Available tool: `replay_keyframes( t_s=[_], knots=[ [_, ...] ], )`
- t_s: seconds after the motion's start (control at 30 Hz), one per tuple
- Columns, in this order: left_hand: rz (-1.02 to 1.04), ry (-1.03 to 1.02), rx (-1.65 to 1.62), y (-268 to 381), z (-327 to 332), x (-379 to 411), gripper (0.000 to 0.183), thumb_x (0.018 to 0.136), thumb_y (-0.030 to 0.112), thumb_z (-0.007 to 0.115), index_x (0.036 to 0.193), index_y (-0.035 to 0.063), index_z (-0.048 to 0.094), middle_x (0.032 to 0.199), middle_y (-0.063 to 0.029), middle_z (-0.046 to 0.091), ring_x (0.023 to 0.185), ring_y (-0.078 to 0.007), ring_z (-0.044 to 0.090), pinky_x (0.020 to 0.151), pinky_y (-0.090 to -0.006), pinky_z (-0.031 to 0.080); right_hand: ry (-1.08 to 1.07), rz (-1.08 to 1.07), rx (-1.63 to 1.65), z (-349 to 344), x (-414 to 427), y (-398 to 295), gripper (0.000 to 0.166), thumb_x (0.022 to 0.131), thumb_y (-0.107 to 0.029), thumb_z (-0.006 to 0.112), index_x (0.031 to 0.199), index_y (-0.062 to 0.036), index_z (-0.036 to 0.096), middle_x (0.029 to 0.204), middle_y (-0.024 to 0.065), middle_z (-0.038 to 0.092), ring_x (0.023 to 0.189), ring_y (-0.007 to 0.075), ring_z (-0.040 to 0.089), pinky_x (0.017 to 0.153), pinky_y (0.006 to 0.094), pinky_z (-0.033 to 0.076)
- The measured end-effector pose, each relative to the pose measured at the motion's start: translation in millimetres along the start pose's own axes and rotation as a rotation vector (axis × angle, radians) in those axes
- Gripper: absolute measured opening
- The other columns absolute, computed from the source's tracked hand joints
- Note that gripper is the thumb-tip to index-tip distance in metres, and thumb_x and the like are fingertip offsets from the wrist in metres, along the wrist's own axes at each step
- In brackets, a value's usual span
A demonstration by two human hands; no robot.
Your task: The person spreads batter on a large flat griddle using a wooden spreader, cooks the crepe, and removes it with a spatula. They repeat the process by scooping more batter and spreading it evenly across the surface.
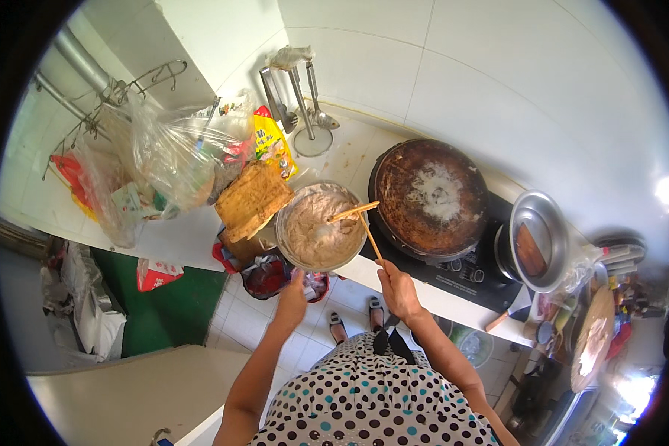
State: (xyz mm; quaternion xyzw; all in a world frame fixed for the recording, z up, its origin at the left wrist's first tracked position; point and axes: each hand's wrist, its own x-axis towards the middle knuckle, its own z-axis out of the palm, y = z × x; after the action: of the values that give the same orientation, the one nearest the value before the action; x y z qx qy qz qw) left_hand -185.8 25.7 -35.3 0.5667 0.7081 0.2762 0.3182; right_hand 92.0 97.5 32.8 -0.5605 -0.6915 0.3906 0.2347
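Note:
My right hand (400,291) grips the thin handle of a wooden T-shaped batter spreader (371,238). Its crossbar lies over a round bowl (324,265) at the counter's front edge, reaching past the bowl's right rim. Thick greyish-brown batter (316,228) fills much of the bowl. At the bowl's near rim is my left hand (293,301), which appears to hold it; the fingertips are partly hidden. Right of the bowl sits a round, browned griddle pan (390,223) with a whitish patch (439,192) at its centre.
Folded browned flatbreads (253,198) lie left of the bowl, beside plastic bags (167,150). Utensils (298,100) stand by the wall. The pan rests on a black cooktop (446,279). Farther right are a steel basin (557,223), a wooden-handled scraper (510,312) and a round board (596,318).

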Motion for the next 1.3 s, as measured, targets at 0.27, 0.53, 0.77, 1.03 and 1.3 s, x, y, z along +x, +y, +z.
replay_keyframes(
  t_s=[0.27,0.53,0.77,1.03,1.3],
  knots=[
    [0.01,-0.007,-0.099,11.5,-21.8,23.9,0.042,0.091,0.006,0.05,0.131,-0.0051,0.054,0.1,-0.0343,0.062,0.093,-0.0449,0.064,0.079,-0.0466,0.05,0.045,-0.002,-0.011,-7.8,-4.5,0.6,0.031,0.1,-0.017,0.05,0.125,0.001,0.057,0.072,0.0236,0.059,0.065,0.0358,0.061,0.062,0.0407,0.048],
    [0.024,-0.159,-0.097,-20.5,31.8,16.6,0.037,0.096,0.011,0.047,0.131,0.0026,0.056,0.112,-0.0201,0.066,0.1,-0.0302,0.065,0.085,-0.0371,0.051,0.042,0.036,0.02,-6.5,-9.6,5.5,0.032,0.101,-0.015,0.05,0.127,0.0018,0.057,0.068,0.0181,0.055,0.059,0.0245,0.055,0.059,0.0366,0.045],
    [-0.671,-0.898,-1.683,-85.9,26.8,59.3,0.034,0.102,0.011,0.042,0.132,0.0023,0.055,0.105,-0.0107,0.069,0.091,-0.0182,0.068,0.075,-0.0282,0.054,0.048,-0.016,0.125,-6.7,-9.5,4.9,0.031,0.102,-0.014,0.049,0.126,0.0035,0.057,0.067,0.0028,0.048,0.061,0.0105,0.044,0.055,0.0296,0.041],
    [-1.023,-0.624,-1.983,6.6,-7.8,38.1,0.019,0.106,0.022,0.041,0.089,0.0138,0.045,0.064,0.0053,0.032,0.044,-0.0038,0.023,0.035,-0.0189,0.014,0.073,0.06,0.263,-21.9,-13.4,21.0,0.031,0.103,-0.013,0.048,0.128,0.0047,0.054,0.068,-0.0057,0.039,0.059,0.0048,0.034,0.051,0.0231,0.031],
    [-0.833,-0.528,-1.859,50.4,-58.3,20.5,0.017,0.106,0.025,0.043,0.095,0.0142,0.05,0.063,0.0071,0.031,0.045,-0.0034,0.023,0.035,-0.0191,0.013,0.128,0.118,0.321,-41.9,-24.5,28.2,0.032,0.102,-0.014,0.049,0.127,0.0058,0.055,0.082,0.0018,0.044,0.072,0.0116,0.041,0.062,0.0256,0.034]
  ],
)
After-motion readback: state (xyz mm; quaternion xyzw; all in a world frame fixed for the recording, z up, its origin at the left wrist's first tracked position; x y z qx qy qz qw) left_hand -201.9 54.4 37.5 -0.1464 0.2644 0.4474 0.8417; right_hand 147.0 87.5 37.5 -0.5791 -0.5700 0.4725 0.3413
